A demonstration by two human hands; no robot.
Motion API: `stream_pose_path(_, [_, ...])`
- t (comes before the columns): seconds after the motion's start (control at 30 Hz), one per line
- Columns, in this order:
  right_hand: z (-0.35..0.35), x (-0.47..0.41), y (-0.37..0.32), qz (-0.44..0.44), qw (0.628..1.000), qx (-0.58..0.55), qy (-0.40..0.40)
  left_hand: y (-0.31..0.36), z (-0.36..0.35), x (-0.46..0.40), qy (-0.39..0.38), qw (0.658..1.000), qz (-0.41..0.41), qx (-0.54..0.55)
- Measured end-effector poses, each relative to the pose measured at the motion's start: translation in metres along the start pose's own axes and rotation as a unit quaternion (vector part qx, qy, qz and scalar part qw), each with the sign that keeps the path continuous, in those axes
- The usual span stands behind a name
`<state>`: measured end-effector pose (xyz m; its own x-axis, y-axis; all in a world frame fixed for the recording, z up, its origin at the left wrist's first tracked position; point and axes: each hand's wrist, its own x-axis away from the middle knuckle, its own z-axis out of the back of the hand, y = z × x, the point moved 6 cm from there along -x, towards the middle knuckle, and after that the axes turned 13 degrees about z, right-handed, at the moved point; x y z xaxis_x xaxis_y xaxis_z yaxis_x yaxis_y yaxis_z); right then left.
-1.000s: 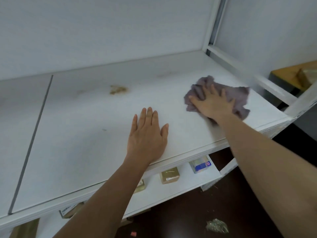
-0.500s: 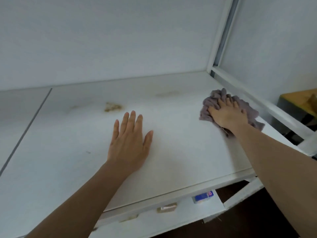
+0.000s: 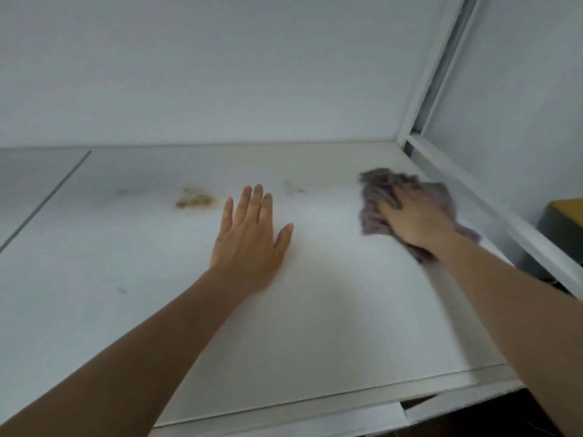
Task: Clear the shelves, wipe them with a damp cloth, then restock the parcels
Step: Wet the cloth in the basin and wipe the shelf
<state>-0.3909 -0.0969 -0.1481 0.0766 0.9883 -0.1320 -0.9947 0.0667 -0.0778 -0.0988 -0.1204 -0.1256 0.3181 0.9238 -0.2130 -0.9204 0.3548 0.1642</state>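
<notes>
A white shelf board fills the view, with no parcels on it. My left hand lies flat on the board near its middle, fingers straight and spread. My right hand presses a crumpled grey-purple cloth onto the board near the right rear corner; the cloth and hand are motion-blurred. A brown stain marks the board to the left of my left hand's fingertips, and a fainter smudge lies between the two hands.
A white upright post and a side rail bound the shelf on the right. The white wall closes the back. A dark seam crosses the board at the left. A yellow-topped object stands beyond the rail.
My right hand has pushed the cloth farther back toward the right rear corner. The view has tilted up, so the lower shelf with its parcels has dropped out of sight. My left hand stays flat.
</notes>
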Motion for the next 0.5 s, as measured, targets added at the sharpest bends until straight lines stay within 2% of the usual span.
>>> stream_pose_path(0.1, [-0.001, -0.015, 0.046, -0.154, 0.988, -0.011, -0.031, 0.004, -0.005, 0.001, 0.001, 0.999, -0.029, 0.014])
stream_pose_path(0.17, [-0.001, -0.04, 0.027, -0.174, 0.983, -0.032, -0.048, 0.004, -0.007, 0.001, 0.002, 0.999, -0.033, 0.018])
stream_pose_path(0.27, [-0.008, -0.084, -0.034, -0.099, 0.992, -0.065, -0.052, 0.003, -0.008, -0.001, 0.005, 0.999, -0.029, 0.014])
stream_pose_path(0.4, [-0.017, -0.096, -0.131, 0.063, 0.995, -0.067, -0.044, 0.003, -0.005, -0.003, 0.013, 0.999, -0.022, -0.03])
stream_pose_path(0.5, [-0.009, -0.082, -0.112, 0.152, 0.981, -0.11, -0.055, 0.007, -0.002, -0.007, 0.024, 0.997, -0.047, -0.053])
